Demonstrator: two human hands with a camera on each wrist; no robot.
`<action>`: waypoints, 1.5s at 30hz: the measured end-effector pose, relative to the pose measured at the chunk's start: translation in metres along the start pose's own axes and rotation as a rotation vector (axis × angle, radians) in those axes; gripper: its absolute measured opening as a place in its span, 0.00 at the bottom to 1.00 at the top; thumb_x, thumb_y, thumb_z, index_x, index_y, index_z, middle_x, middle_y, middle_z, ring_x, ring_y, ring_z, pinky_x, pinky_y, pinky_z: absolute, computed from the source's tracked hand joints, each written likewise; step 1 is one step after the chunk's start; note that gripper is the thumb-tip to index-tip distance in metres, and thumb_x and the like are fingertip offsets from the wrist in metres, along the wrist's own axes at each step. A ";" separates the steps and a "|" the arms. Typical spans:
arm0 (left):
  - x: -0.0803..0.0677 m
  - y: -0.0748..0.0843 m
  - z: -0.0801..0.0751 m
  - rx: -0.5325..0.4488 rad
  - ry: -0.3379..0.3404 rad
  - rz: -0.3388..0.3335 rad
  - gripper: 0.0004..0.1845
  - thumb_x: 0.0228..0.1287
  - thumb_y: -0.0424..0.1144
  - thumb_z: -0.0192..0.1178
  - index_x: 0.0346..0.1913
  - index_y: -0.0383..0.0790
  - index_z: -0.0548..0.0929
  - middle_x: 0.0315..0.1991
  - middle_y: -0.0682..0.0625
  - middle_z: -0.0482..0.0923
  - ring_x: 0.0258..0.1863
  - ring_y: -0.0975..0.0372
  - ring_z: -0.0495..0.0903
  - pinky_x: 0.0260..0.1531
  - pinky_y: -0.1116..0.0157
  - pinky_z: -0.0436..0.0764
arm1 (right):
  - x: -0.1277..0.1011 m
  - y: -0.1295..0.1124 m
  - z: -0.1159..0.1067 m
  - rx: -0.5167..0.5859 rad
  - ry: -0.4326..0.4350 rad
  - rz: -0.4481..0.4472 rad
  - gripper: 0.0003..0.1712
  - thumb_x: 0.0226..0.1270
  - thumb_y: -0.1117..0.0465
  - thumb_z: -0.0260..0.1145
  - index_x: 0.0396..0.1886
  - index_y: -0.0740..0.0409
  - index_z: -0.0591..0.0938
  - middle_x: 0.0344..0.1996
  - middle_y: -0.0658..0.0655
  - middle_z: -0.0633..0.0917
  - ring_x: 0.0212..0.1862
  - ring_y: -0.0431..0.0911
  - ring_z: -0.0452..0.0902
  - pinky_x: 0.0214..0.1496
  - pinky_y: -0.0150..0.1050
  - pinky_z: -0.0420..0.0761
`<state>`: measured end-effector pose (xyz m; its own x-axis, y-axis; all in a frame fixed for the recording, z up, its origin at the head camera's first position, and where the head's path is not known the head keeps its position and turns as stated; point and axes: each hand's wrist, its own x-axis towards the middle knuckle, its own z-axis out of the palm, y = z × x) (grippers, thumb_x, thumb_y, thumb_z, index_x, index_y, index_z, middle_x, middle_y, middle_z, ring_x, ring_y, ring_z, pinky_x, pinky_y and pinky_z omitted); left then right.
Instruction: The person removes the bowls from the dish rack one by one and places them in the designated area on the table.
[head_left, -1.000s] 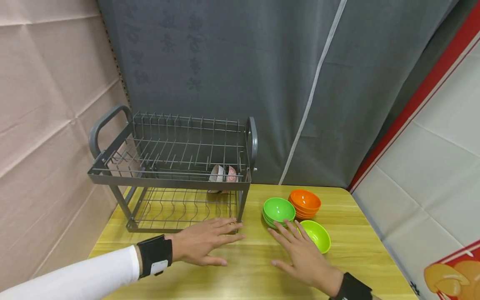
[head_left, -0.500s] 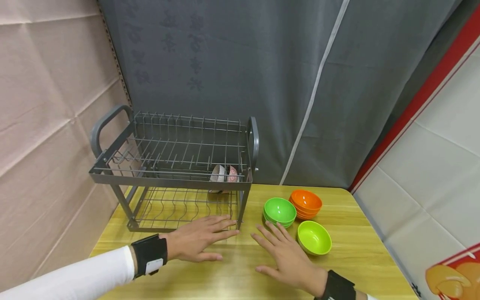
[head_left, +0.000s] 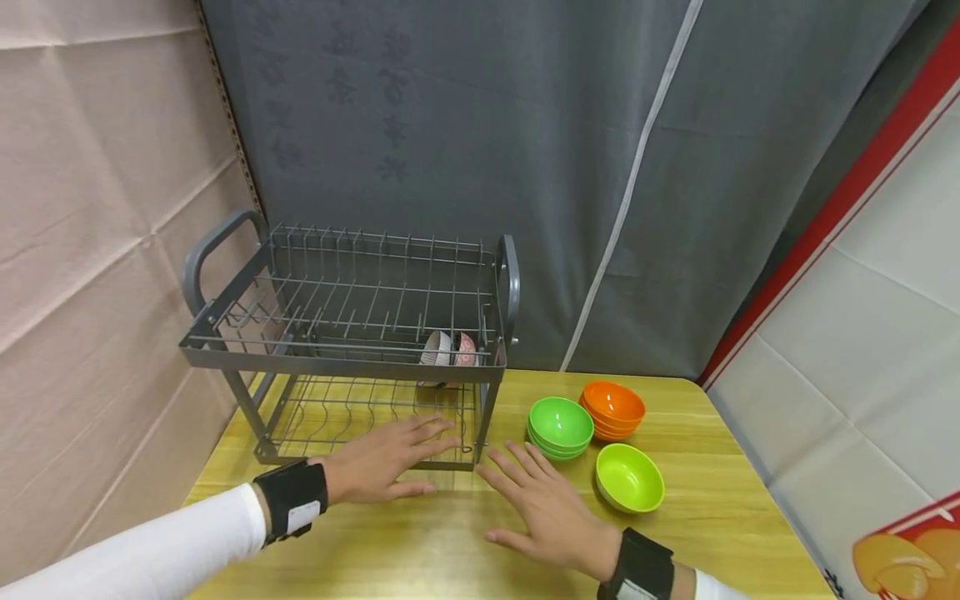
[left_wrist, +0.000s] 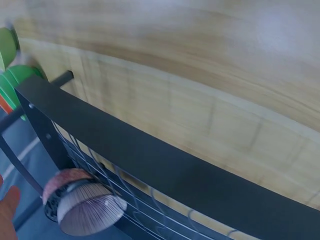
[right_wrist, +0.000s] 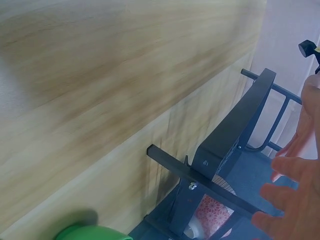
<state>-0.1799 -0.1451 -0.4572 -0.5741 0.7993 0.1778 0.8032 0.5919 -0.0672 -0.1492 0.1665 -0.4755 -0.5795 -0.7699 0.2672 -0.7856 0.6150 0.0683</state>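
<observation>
Left hand (head_left: 372,467) and right hand (head_left: 542,517), both flat, fingers spread wide, empty, fingertips just short of the dish rack (head_left: 352,350); green bowl (head_left: 560,425) just beyond right fingers.

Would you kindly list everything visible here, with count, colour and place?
dish rack: one, dark grey, two tiers, table's left rear.
patterned bowls: two, pink and pale, on edge in the rack's right end.
green bowls: small stack, right of rack.
orange bowls: small stack, beside the green.
lime bowl: one, nearest front.
table: one, light wood.
left hand: flat, before the rack.
right hand: flat, on table.
</observation>
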 end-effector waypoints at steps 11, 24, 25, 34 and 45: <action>-0.004 -0.018 0.002 -0.026 -0.010 -0.098 0.36 0.76 0.64 0.45 0.78 0.48 0.64 0.78 0.44 0.62 0.77 0.46 0.63 0.72 0.46 0.71 | 0.016 -0.008 0.000 0.026 -0.045 -0.019 0.46 0.70 0.24 0.46 0.78 0.44 0.64 0.79 0.54 0.64 0.79 0.57 0.61 0.78 0.56 0.66; 0.002 -0.037 0.009 -0.112 0.030 -0.216 0.37 0.74 0.59 0.54 0.79 0.47 0.62 0.79 0.42 0.60 0.77 0.45 0.62 0.71 0.42 0.70 | 0.038 -0.017 -0.002 0.013 -0.039 -0.056 0.46 0.71 0.24 0.45 0.79 0.44 0.64 0.79 0.55 0.64 0.80 0.56 0.59 0.79 0.55 0.64; 0.003 -0.038 0.009 -0.116 0.027 -0.230 0.37 0.74 0.60 0.53 0.79 0.48 0.61 0.79 0.43 0.60 0.77 0.45 0.62 0.71 0.42 0.69 | 0.039 -0.017 -0.002 0.009 -0.045 -0.056 0.46 0.71 0.24 0.45 0.79 0.43 0.63 0.79 0.54 0.63 0.80 0.56 0.58 0.80 0.54 0.64; 0.019 -0.045 0.015 -0.210 0.096 -0.400 0.35 0.74 0.57 0.55 0.78 0.47 0.64 0.72 0.39 0.71 0.69 0.43 0.74 0.66 0.41 0.75 | 0.052 -0.020 -0.003 -0.006 -0.050 -0.075 0.45 0.71 0.24 0.45 0.79 0.44 0.62 0.80 0.54 0.61 0.80 0.56 0.58 0.80 0.54 0.63; 0.051 -0.059 0.027 -0.459 0.229 -0.629 0.36 0.76 0.49 0.55 0.76 0.29 0.61 0.74 0.29 0.63 0.71 0.38 0.69 0.67 0.40 0.72 | 0.057 -0.025 -0.003 -0.011 -0.032 -0.095 0.46 0.69 0.27 0.54 0.78 0.46 0.64 0.78 0.55 0.65 0.79 0.57 0.59 0.79 0.56 0.64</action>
<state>-0.2609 -0.1369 -0.4709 -0.9330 0.2606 0.2480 0.3547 0.7817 0.5130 -0.1623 0.1076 -0.4591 -0.5090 -0.8300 0.2279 -0.8352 0.5403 0.1024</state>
